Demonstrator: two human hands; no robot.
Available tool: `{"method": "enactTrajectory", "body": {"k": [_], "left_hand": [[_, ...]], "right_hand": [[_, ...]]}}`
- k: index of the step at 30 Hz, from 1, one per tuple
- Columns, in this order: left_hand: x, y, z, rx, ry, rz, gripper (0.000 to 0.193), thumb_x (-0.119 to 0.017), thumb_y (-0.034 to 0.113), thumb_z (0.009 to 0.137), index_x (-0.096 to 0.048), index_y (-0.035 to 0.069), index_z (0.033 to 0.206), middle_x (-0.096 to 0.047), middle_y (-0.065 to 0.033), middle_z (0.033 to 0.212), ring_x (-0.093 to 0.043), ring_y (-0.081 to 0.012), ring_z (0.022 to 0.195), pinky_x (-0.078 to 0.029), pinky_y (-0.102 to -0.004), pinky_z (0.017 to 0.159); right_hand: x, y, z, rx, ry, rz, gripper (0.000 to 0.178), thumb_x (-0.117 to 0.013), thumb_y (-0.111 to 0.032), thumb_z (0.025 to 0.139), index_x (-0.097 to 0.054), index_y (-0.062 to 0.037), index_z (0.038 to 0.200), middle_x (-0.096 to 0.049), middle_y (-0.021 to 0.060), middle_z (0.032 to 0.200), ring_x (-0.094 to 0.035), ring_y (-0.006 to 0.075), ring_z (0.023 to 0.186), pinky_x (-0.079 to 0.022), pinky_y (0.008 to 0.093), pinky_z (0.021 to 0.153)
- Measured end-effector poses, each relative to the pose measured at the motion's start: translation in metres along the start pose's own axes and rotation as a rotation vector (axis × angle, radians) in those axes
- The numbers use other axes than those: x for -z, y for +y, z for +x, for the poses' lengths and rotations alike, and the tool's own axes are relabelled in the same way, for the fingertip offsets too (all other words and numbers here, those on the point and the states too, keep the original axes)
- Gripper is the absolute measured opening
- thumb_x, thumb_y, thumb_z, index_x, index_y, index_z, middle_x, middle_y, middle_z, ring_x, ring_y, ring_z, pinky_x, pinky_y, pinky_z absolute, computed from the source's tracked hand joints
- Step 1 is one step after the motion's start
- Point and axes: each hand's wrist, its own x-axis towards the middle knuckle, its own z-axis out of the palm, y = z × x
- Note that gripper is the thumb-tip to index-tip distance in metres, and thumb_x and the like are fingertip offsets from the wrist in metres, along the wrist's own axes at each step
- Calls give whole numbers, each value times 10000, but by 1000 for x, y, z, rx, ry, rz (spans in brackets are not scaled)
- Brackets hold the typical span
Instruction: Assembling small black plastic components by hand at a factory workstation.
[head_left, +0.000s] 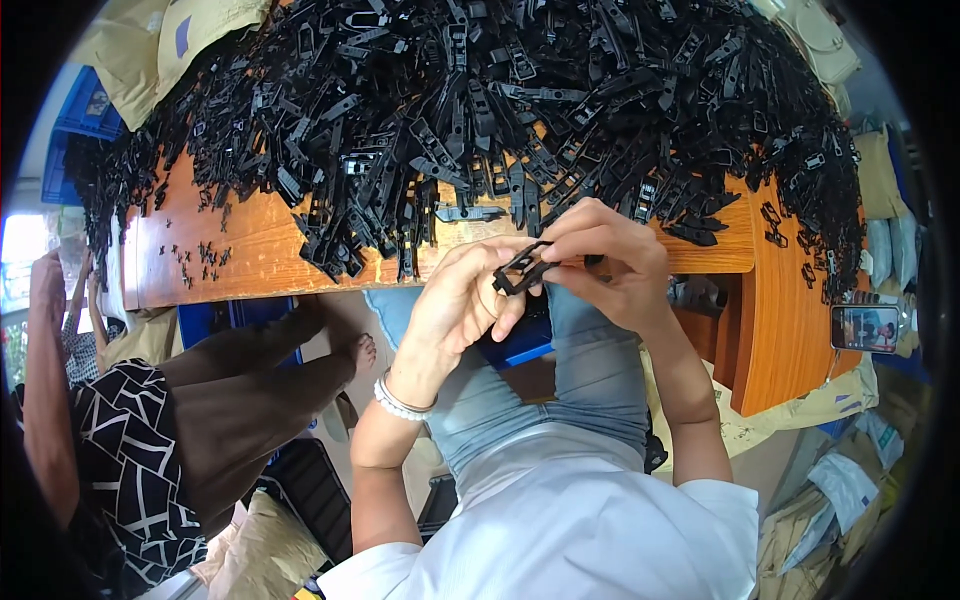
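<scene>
Over my lap, just off the near table edge, both my hands meet on one small black plastic frame-like part (521,268). My left hand (462,290), with a white bead bracelet at its wrist, is closed on the part's left end, palm partly turned up. With fingertips pinched together, my right hand (612,258) grips the part's upper right side. Just beyond my hands, a large heap of similar black plastic parts (480,110) covers the wooden table (380,270). A single greyish-black part (468,213) lies flat near the table edge.
Tiny black pieces (208,258) are scattered at the table's left. A few black parts (775,225) lie on the right side section, near a phone (864,328) with a lit screen. A co-worker (130,450) sits at my left. Paper sacks (215,40) rest at the far left.
</scene>
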Motion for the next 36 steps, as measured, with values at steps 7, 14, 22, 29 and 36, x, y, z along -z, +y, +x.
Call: {"method": "enactTrajectory", "body": {"k": [7, 14, 22, 29, 36], "left_hand": [[-3, -3, -2, 19, 41, -56, 310, -378, 125, 856, -494, -118, 1010, -584, -184, 726, -511, -205, 367, -400, -249, 302], [-5, -3, -5, 46, 55, -47, 302, -369, 120, 864, -504, -123, 983, -578, -195, 682, -494, -195, 337, -367, -242, 269], [-19, 7, 8, -262, 337, 1094, 133, -537, 48, 842, -610, -43, 905, -581, -68, 652, -494, -84, 436, -385, -208, 404], [-21, -11, 35, -686, 287, 1576, 83, -593, 24, 764, -600, -31, 826, -526, -113, 712, -525, -226, 517, -411, -305, 468], [-35, -21, 62, -766, 371, 2043, 115, -595, 89, 768, -514, 14, 800, -475, -135, 801, -557, -301, 598, -419, -401, 494]], "right_hand": [[1, 5, -6, 8, -39, -27, 138, -671, -14, 683, -634, -32, 815, -598, 110, 912, -536, 213, 842, -428, 293, 662], [4, -4, -9, 55, -151, -283, 166, -659, -4, 655, -637, -41, 815, -580, 107, 998, -532, 258, 906, -424, 317, 719], [8, -12, -36, -176, 260, 205, 145, -673, -72, 689, -602, 33, 761, -588, 135, 837, -521, 186, 760, -416, 292, 686], [7, -12, -71, -475, 733, 354, 156, -587, -90, 838, -608, 52, 900, -555, 74, 897, -460, 88, 657, -372, 193, 544], [8, -14, -80, -468, 768, 179, 180, -552, -55, 856, -586, 71, 980, -537, 66, 947, -459, 75, 652, -379, 191, 551]]}}
